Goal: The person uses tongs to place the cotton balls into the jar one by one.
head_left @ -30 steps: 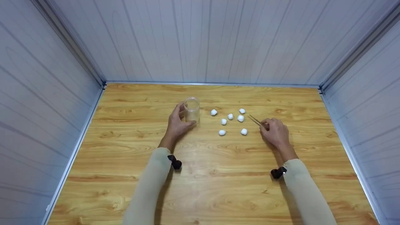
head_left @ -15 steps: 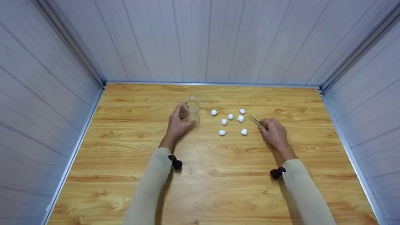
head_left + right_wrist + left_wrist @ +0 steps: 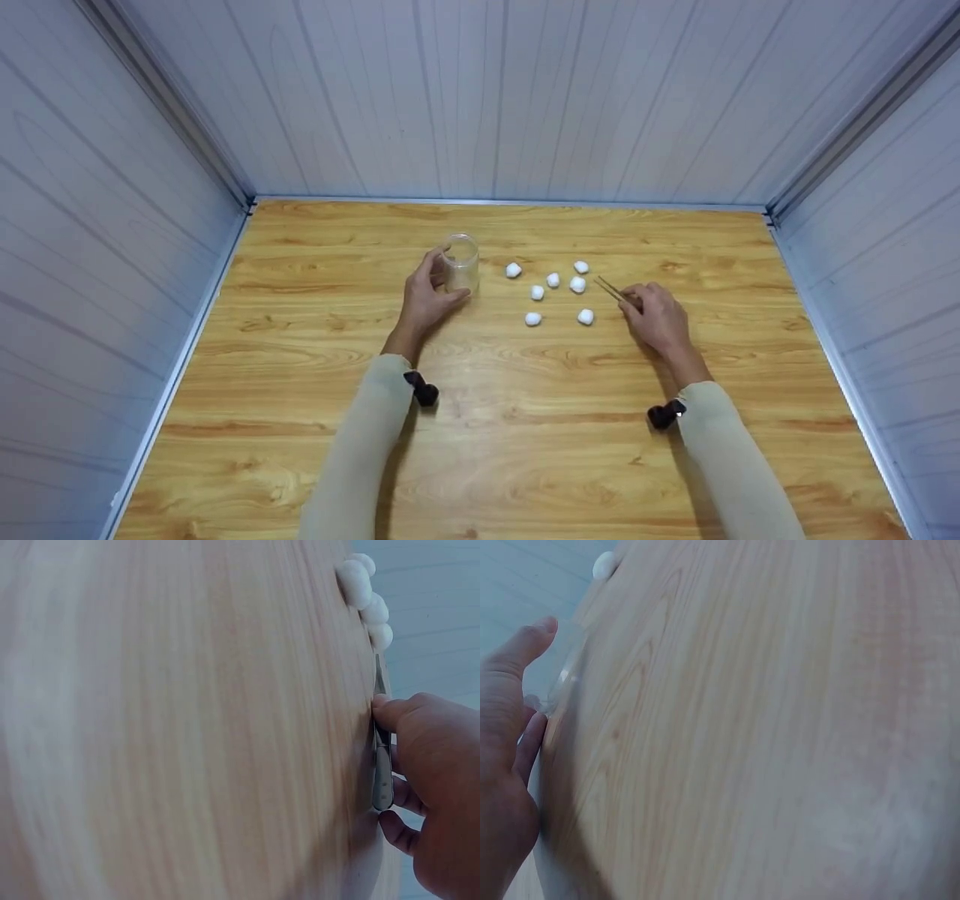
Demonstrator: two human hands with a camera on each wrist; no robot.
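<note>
A clear empty jar [image 3: 460, 261] stands upright on the wooden table [image 3: 525, 420]. My left hand [image 3: 433, 289] grips it from the left side, with the thumb along its base. In the left wrist view the left hand [image 3: 510, 757] curls round the faint jar wall [image 3: 564, 679]. Several white cotton balls [image 3: 553, 280] lie scattered to the right of the jar. Metal tweezers [image 3: 612, 289] lie on the table past them, and my right hand [image 3: 637, 301] pinches their rear end. The right wrist view shows the right hand [image 3: 431, 787], its fingers closed on the tweezers [image 3: 382, 765], and the cotton balls [image 3: 363, 589] beyond.
Pale panelled walls [image 3: 495, 97] enclose the table on the left, back and right, with metal trim along the edges. A small black wrist camera [image 3: 424, 391] sits on each sleeve. Bare wood stretches in front of both hands.
My right hand has edged slightly to the left at the tweezers. The left hand, the jar and the cotton balls have stayed where they were.
</note>
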